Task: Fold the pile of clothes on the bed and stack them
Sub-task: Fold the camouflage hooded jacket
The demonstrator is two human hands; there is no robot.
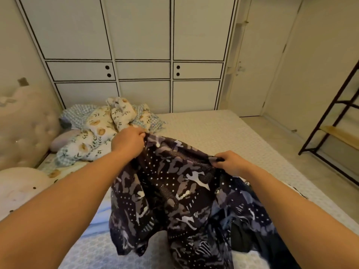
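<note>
I see the dark patterned garment [174, 193] held up over the bed [223, 131], its top edge stretched between my left hand [129, 141] and right hand [229, 162], both pinching it; more dark clothing, I think, lies beneath at right.

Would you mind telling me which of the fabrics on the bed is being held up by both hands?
The dark camouflage-print garment, gripped by the left hand and right hand; the floral bedding lies untouched.

No writing, label, brand or number can be read anywhere here; the dark garment [171, 193] carries only a camouflage-and-dot print, no letters.
</note>
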